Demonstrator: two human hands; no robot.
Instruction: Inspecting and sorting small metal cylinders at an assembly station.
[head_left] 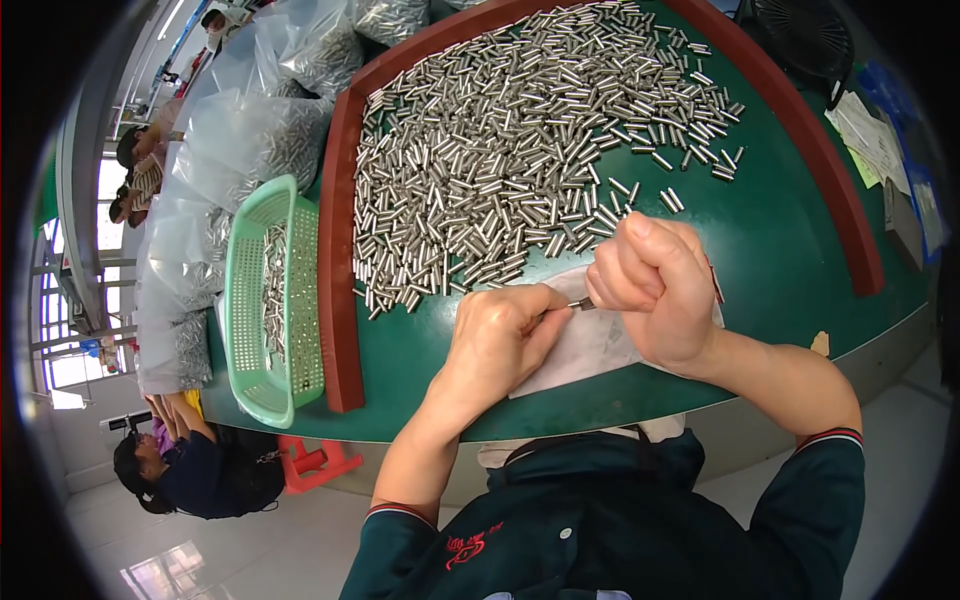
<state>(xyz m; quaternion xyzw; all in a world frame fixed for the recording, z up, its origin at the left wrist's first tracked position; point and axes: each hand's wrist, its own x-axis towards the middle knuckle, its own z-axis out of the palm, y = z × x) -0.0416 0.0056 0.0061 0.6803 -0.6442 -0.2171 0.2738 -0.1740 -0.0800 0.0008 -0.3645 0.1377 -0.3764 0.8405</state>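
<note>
Item 1: one small metal piece (581,303), slim and dark, held over the pale sheet (570,362) between our two hands; most of its length is hidden.

Item 2: our left hand (503,328), between 8 and 9 o'clock of the piece, thumb and fingers pinched on its near end.

Item 3: our right hand (655,288), at 3 o'clock, fingers clenched around the far end; whether the palm contains anything more, we cannot tell.

Handling note: we judge it best to hold both grips in one line, steady the piece with the left, and stay low above the sheet, so a slip drops it short of the heap.

Item 4: heap of loose silvery pins (490,170), 10 through 1 o'clock, on the green table (780,220).

Item 5: red-brown rail (342,260), bordering the heap.

Item 6: light-green basket (308,300), 9 o'clock, more metal pieces inside.

Item 7: clear bags (225,130), 10 o'clock, filled with metal parts.

Item 8: black fan (800,38), between 1 and 2 o'clock.
</note>
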